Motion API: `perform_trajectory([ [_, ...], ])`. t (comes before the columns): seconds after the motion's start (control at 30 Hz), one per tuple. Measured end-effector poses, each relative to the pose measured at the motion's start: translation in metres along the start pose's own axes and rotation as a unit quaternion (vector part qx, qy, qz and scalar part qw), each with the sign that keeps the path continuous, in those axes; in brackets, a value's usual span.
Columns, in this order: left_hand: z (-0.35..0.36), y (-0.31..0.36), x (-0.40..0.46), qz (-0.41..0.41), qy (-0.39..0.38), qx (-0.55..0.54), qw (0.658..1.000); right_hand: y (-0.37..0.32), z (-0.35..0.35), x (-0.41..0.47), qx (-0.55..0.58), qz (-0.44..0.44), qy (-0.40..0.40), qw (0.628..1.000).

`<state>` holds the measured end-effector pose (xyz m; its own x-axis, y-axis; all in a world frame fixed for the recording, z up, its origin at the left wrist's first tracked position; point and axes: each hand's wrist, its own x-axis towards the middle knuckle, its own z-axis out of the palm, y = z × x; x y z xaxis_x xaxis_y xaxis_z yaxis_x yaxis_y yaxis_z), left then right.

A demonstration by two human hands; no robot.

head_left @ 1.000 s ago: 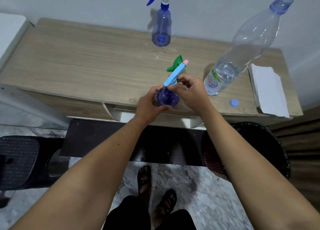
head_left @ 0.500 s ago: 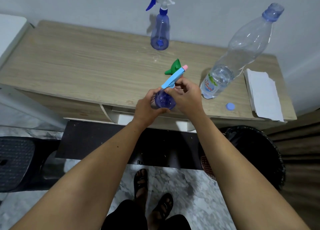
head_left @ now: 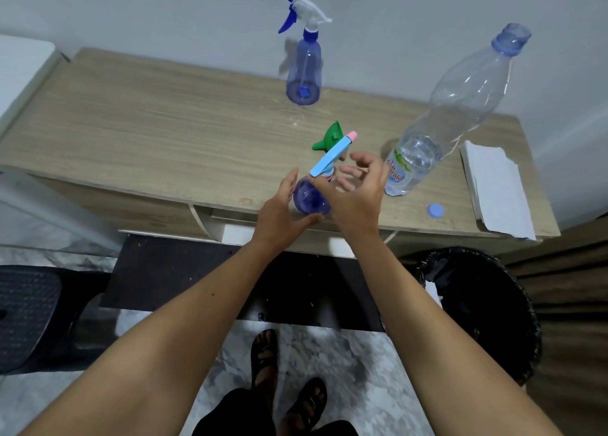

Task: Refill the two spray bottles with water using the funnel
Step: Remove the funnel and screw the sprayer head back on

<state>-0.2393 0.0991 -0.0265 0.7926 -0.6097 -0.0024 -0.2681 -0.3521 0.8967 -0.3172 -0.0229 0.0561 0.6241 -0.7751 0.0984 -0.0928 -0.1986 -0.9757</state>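
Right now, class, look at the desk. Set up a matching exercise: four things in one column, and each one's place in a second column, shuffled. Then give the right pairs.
Things:
1. Funnel
2. Loose cap
3. Paper towel
4. White-headed sprayer

Places:
A. far edge of the desk, by the wall
B. right end of the desk
C. on its side, mid-desk, just beyond the near sprayer
D. front edge, between the water bottle and the paper towel

Pairs: 1-C, 2-D, 3-B, 4-A
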Motion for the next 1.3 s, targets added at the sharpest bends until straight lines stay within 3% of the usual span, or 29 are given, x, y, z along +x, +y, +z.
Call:
perform_trajectory([
  [0.13, -0.018, -0.009, -0.002, -0.001, -0.039, -0.003, 0.999, -0.001, 0.008, 0.007, -0.007, -0.004, -0.075, 0.997],
  [0.3, -0.072, -0.03, 0.005, 0.044, 0.013, 0.143, 0.989, 0.005, 0.011, 0.014, 0.012, 0.01, -0.095, 0.995],
  [0.4, -0.11, -0.044, 0.021, 0.028, 0.035, 0.257, 0.965, 0.008, 0.013, 0.016, 0.018, 0.012, -0.114, 0.993],
  [0.5, -0.134, -0.059, 0.035, -0.019, 0.035, 0.303, 0.952, 0.004, 0.019, 0.019, 0.044, 0.034, -0.14, 0.988],
  [0.67, -0.149, -0.067, 0.052, -0.041, 0.028, 0.349, 0.936, 0.004, 0.03, 0.022, 0.08, 0.066, -0.173, 0.979],
  [1.03, -0.144, -0.084, 0.062, -0.045, 0.033, 0.397, 0.916, 0.006, 0.053, 0.02, 0.027, 0.091, -0.229, 0.969],
  [1.3, -0.144, -0.089, 0.064, -0.042, 0.039, 0.407, 0.911, 0.003, 0.073, 0.02, -0.138, 0.047, -0.273, 0.951],
])
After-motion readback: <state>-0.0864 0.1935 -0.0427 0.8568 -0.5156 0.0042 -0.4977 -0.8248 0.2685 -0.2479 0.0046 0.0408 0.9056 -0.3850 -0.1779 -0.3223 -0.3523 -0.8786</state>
